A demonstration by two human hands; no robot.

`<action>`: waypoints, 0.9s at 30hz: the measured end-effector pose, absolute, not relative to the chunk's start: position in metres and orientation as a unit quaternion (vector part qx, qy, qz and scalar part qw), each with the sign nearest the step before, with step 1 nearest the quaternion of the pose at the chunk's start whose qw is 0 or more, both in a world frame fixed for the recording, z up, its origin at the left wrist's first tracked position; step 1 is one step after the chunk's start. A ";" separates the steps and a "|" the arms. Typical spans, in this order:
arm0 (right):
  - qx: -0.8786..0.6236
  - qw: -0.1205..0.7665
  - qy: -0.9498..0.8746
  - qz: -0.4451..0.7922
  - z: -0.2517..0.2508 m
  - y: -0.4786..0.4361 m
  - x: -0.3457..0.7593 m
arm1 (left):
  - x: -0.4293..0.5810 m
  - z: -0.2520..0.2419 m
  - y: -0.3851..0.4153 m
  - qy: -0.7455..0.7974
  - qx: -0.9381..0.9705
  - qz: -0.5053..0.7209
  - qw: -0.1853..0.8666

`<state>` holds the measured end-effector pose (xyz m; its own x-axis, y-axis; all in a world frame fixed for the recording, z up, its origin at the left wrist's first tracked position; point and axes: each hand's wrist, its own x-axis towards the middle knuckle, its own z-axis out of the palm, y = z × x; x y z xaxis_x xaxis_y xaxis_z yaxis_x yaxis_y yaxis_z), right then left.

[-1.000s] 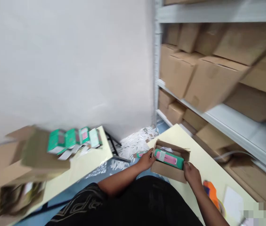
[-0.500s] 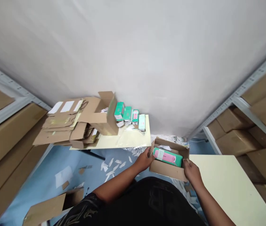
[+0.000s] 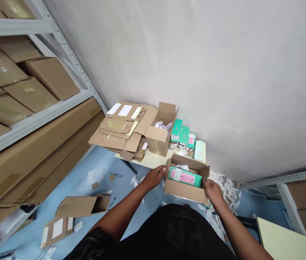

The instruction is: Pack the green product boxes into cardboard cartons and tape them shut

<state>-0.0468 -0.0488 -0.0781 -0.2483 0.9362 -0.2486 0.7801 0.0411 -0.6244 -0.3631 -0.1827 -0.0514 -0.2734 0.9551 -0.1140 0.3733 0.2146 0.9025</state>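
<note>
I carry a small open cardboard box [image 3: 186, 189] in front of my body with both hands. My left hand [image 3: 155, 176] grips its left end and my right hand [image 3: 212, 191] grips its right end. Inside lies a green and pink product carton [image 3: 184, 176] with some white paper behind it. Just beyond the box stands a pale yellow table [image 3: 153, 160] holding several green cartons [image 3: 184, 135], an open brown box [image 3: 159, 135] and a stack of flattened cardboard [image 3: 120, 130].
Metal shelving [image 3: 30, 119] with large brown boxes runs along the left. Flattened cardboard [image 3: 81, 205] and paper scraps litter the blue floor. Another yellow table corner [image 3: 283, 242] and a shelf [image 3: 299, 195] are at the lower right. A white wall is ahead.
My view has swung left, away from the right-hand shelves and table toward the table with the green cartons. Both hands keep their hold on the box, which now nears that table.
</note>
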 end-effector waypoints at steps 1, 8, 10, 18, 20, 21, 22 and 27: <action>-0.595 0.109 -0.716 0.348 -0.079 -0.044 -0.056 | -0.378 -0.046 -0.180 0.705 0.480 0.400 0.334; -0.553 0.064 -0.750 0.356 -0.085 0.001 -0.116 | -0.472 0.014 -0.111 0.782 0.501 0.358 0.101; -0.537 0.058 -0.757 0.367 -0.087 0.014 -0.131 | -0.491 0.030 -0.075 0.781 0.531 0.322 0.068; -0.465 0.040 -0.781 0.415 -0.109 0.058 -0.163 | -0.539 0.018 0.071 0.807 0.568 0.043 0.157; -0.456 0.033 -0.784 0.420 -0.112 0.061 -0.165 | -0.539 0.002 0.096 0.803 0.564 0.001 0.196; -0.456 0.029 -0.784 0.419 -0.112 0.061 -0.167 | -0.537 -0.007 0.106 0.801 0.561 -0.011 0.209; -0.459 0.026 -0.784 0.418 -0.112 0.061 -0.168 | -0.534 -0.015 0.116 0.799 0.559 -0.019 0.219; -0.498 0.033 -0.761 0.414 -0.106 0.047 -0.176 | -0.524 -0.053 0.149 0.773 0.586 -0.020 0.242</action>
<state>-0.1765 0.0468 -0.1055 -0.5025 0.7851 -0.3621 0.7303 0.1612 -0.6638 -0.5245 0.1486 -0.0532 -0.1974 0.8960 -0.3977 0.9158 0.3133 0.2513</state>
